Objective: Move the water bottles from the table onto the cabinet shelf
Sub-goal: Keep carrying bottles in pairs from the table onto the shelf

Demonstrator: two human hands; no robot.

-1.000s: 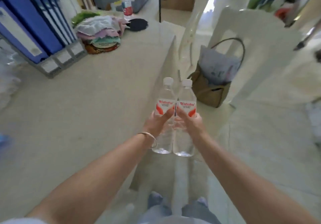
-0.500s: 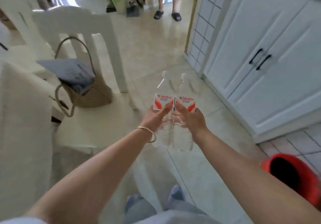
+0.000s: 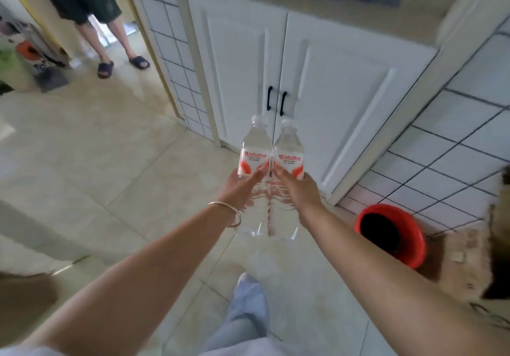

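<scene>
— Two water bottles, then: where are they?

— In the air, upright and touching side by side, carried in front of the white cabinet (image 3: 317, 85). The left bottle (image 3: 254, 151) is in the left hand (image 3: 238, 190), the right bottle (image 3: 289, 156) in the right hand (image 3: 296, 190). Each hand wraps its bottle around the middle, below the red label, thumb lying across the front.

— And the shelf?

— The cabinet shelf (image 3: 331, 2) runs along the top of the closed doors, well above the caps. Blurred items stand at its back edge and a white cord lies near its left corner.

— What could go wrong?

— My guess: both hands are full, so neither can steady anything. Setting both bottles down at once risks one tipping or knocking the things at the back. Placed too near the front edge, a bottle could roll off.

— Anything below?

— A red bucket (image 3: 392, 234) stands on the floor by the cabinet's right corner, near the walking path; a foot could catch it. Another person (image 3: 107, 24) stands in the doorway at the left, well apart.
</scene>
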